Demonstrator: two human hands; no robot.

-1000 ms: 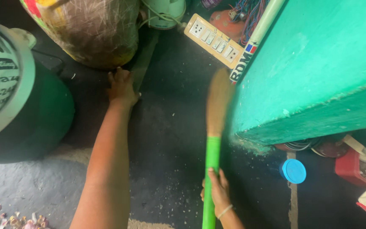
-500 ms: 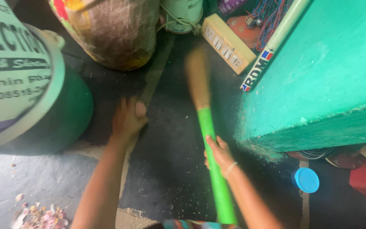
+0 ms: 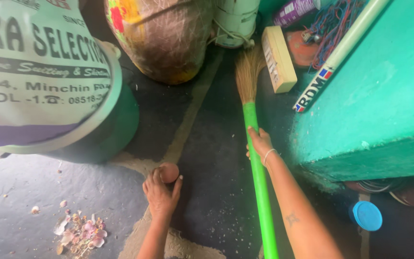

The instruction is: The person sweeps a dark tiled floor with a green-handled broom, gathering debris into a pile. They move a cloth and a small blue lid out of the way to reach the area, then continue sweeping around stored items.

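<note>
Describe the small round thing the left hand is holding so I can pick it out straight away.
Start at the big green drum on the left and drop to the dark floor by its base. There the left hand cups a small onion, round and reddish-brown. Unlike the scattered pinkish peels further left, it is whole and smooth.

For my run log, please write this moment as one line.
left hand: holds small round object | right hand: grips green broom | bristles on dark floor

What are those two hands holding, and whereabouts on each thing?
The right hand grips the broom on its green handle, below the bristles. The left hand cups a small round reddish object in its fingertips.
</note>
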